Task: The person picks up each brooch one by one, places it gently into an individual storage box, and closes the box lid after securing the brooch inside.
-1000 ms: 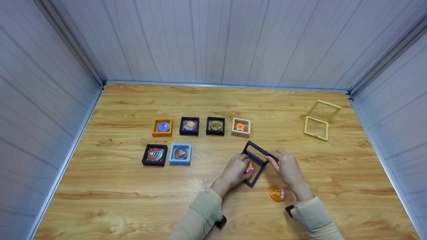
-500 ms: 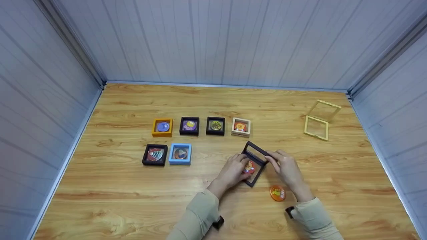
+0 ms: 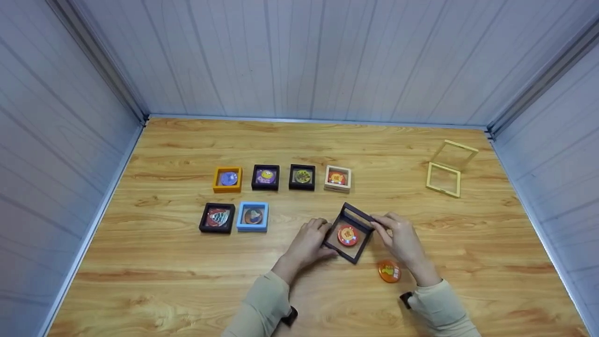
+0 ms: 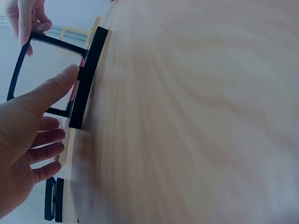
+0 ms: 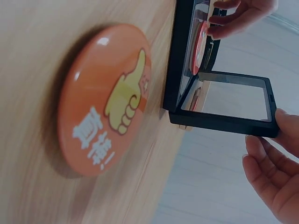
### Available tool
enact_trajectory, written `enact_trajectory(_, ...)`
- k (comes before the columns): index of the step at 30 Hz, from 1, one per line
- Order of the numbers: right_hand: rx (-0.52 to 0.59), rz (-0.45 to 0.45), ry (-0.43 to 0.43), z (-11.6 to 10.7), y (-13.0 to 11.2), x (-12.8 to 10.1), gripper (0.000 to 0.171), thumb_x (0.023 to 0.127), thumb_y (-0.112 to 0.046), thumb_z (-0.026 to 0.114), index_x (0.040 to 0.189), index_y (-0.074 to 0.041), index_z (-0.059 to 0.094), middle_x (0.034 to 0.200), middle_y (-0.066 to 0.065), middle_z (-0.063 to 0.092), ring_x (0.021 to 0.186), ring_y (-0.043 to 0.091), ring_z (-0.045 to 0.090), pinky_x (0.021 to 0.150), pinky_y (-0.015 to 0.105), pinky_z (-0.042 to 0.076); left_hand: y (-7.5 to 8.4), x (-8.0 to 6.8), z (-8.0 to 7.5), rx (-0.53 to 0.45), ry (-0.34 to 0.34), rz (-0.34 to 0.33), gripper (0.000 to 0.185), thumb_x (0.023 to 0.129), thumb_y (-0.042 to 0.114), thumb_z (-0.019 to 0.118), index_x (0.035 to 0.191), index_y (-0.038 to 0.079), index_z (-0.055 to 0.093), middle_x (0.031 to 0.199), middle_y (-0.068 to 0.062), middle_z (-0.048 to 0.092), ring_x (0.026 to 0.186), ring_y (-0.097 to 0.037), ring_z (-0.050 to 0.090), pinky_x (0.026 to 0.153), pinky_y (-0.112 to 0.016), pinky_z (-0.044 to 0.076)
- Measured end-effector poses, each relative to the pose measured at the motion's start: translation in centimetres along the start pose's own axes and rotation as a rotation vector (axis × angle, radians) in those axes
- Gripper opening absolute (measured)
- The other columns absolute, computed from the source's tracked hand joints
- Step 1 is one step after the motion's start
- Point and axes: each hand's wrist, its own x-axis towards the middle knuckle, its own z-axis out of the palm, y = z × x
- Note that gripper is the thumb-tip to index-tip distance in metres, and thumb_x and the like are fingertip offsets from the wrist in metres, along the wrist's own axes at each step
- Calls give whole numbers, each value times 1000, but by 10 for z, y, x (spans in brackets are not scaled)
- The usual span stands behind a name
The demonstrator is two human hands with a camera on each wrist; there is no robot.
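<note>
A black hinged display frame (image 3: 363,246) lies at an angle on the table, its lid raised, with a red round badge (image 3: 347,235) inside on the clear film. My right hand (image 3: 403,238) pinches the lid's corner between thumb and fingers, plain in the right wrist view. At the frame's left corner is my left hand (image 3: 305,242). Its thumb touches the front edge in the left wrist view, and the other fingers spread loosely beside the frame. An orange badge (image 5: 105,100) with a yellow pointing hand lies on the table near my right wrist.
Several framed badges stand in two rows to the left, among them an orange frame (image 3: 228,179), a cream frame (image 3: 338,179) and a light blue frame (image 3: 253,216). A yellow frame (image 3: 443,180) stands open at the far right. Panel walls (image 3: 299,61) enclose the table.
My left hand has let go of the red badge and drawn back left to the frame's corner, uncovering the badge. The lid has tipped further over the base, with my right hand still pinching it.
</note>
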Motion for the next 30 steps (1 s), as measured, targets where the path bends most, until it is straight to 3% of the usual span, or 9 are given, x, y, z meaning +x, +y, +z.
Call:
enact_trajectory(10, 66, 29, -53, 2, -8, -5, 13, 78, -8, 66, 89, 0, 69, 78, 1, 60, 68, 10, 56, 57, 32, 49, -4, -4, 0, 34, -18, -48, 47, 70, 36, 72, 100, 3, 61, 94, -4, 51, 87, -18, 46, 77, -33, 39)
enact_trajectory(17, 71, 18, -66, 5, -15, -9, 14, 75, -5, 69, 89, -1, 69, 78, 0, 59, 65, 9, 54, 54, 33, 47, -6, -4, 1, 35, 26, -21, 29, 74, 32, 69, 86, 7, 64, 84, 0, 49, 77, -17, 46, 69, -30, 38)
enact_trajectory(24, 79, -16, -108, 13, -21, -16, 15, 71, -4, 71, 86, 0, 68, 78, 1, 59, 67, 10, 56, 58, 27, 49, -8, -4, 2, 9, 42, 15, 27, 75, 30, 68, 87, 6, 66, 84, 0, 49, 79, -15, 46, 69, -29, 38)
enact_trajectory(30, 77, -105, -112, 22, -22, -21, 16, 67, -2, 74, 82, -1, 68, 78, 3, 59, 67, 12, 57, 58, 24, 49, -11, -3, 5, -3, 73, 38, 24, 74, 27, 70, 86, 7, 67, 81, 0, 50, 77, -15, 48, 67, -29, 39)
